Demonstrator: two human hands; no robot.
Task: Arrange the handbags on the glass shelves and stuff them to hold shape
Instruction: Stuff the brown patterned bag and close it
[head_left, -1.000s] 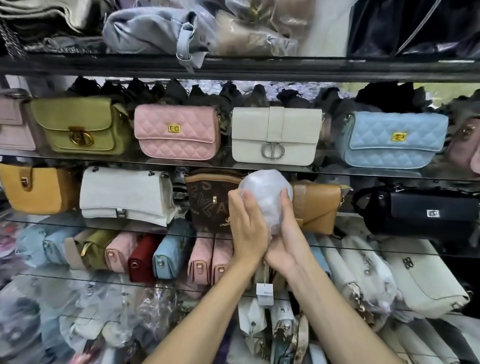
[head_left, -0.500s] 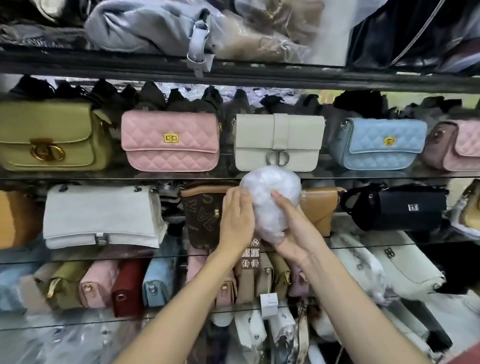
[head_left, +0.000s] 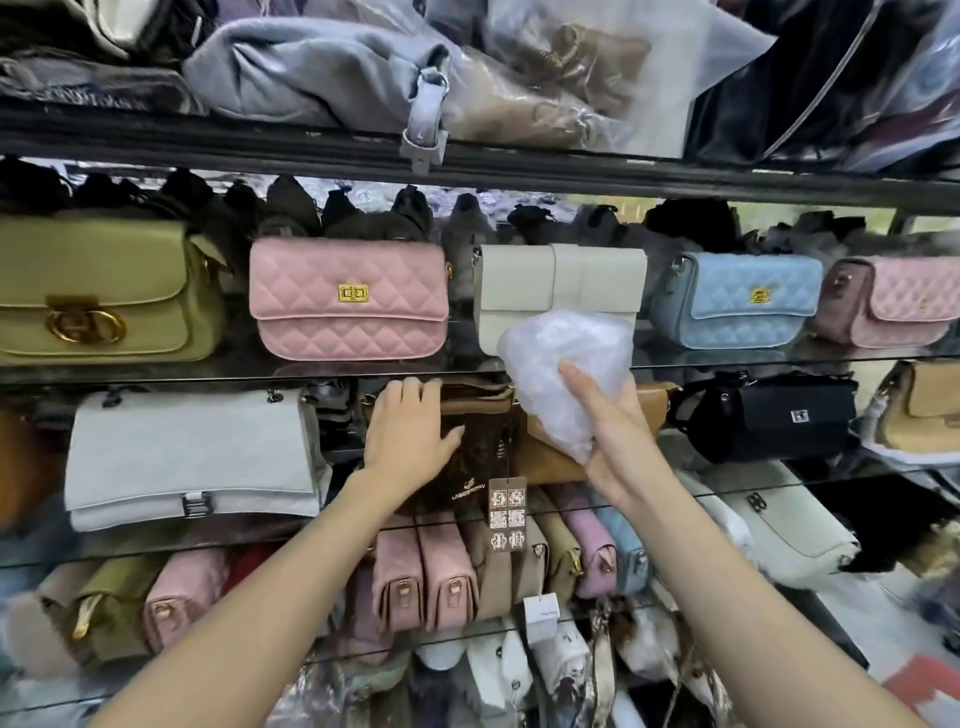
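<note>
My right hand (head_left: 602, 415) grips a crumpled ball of clear plastic stuffing (head_left: 563, 364), held in front of the middle glass shelf (head_left: 156, 371). My left hand (head_left: 410, 428) rests with spread fingers on the front of a dark brown patterned handbag (head_left: 480, 447) that stands on the shelf below; paper tags (head_left: 506, 512) hang from it. A tan bag (head_left: 550, 457) sits just right of the brown one, partly hidden by the plastic and my right hand.
On the shelf above stand an olive bag (head_left: 98, 296), a pink quilted bag (head_left: 348, 299), a cream bag (head_left: 561, 280) and a blue quilted bag (head_left: 737, 299). A grey-white flap bag (head_left: 192, 457) and a black barrel bag (head_left: 774, 415) flank the brown bag. Small bags stand tightly packed on the lower shelves.
My left hand has let go of the plastic ball and moved left onto the brown bag. The right hand alone now holds the plastic, a little higher and to the right.
</note>
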